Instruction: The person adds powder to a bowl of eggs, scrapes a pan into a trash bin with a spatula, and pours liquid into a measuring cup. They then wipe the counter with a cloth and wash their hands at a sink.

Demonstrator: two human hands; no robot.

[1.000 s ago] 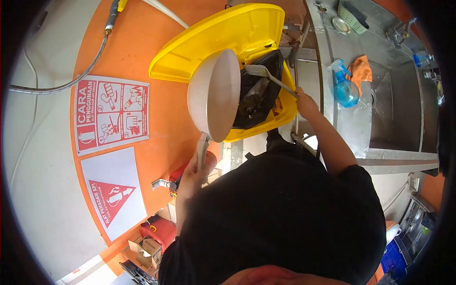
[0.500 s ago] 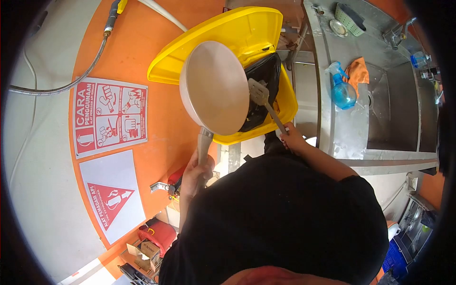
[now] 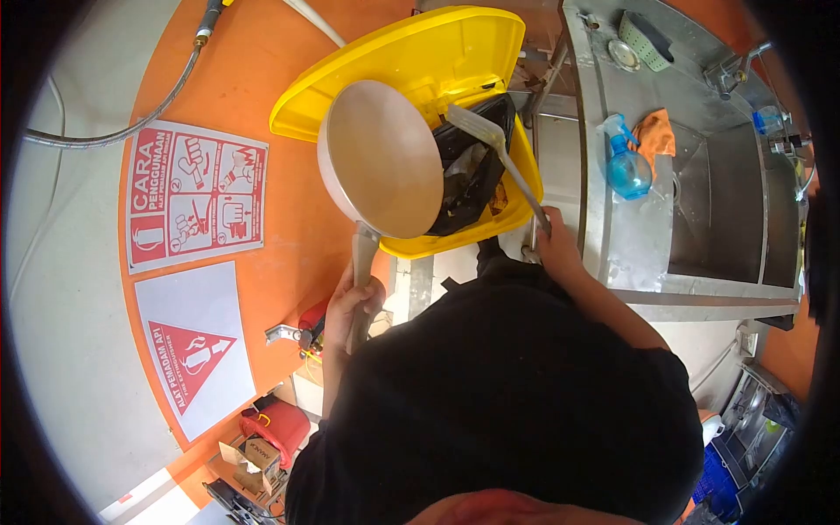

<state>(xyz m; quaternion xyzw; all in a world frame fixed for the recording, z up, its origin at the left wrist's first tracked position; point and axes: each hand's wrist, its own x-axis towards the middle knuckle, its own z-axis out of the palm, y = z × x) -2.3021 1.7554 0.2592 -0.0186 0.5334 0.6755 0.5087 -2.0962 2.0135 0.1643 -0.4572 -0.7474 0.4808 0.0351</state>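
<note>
My left hand (image 3: 350, 306) is wrapped round the handle of a light beige frying pan (image 3: 383, 162). The pan is tilted, its inner face toward me, over the left part of an open yellow bin (image 3: 534, 184). In my right hand (image 3: 558, 245) is the handle of a grey spatula (image 3: 477, 127), its slotted head raised to the right of the pan. Below the spatula, a black bin liner (image 3: 468, 188) with some waste in it lines the bin. The yellow lid (image 3: 420, 61) stands open behind the pan.
To the right is a steel sink counter (image 3: 604, 254) with a blue spray bottle (image 3: 628, 171), an orange cloth (image 3: 654, 140) and a green basket (image 3: 646, 39). Red signs (image 3: 199, 197) hang on the orange wall at left. A red fire extinguisher (image 3: 312, 319) is beside my left hand.
The spatula has swung away from the pan's edge, its head moving up and turning. My right hand has shifted right and slightly up; the pan has drifted a little left in view.
</note>
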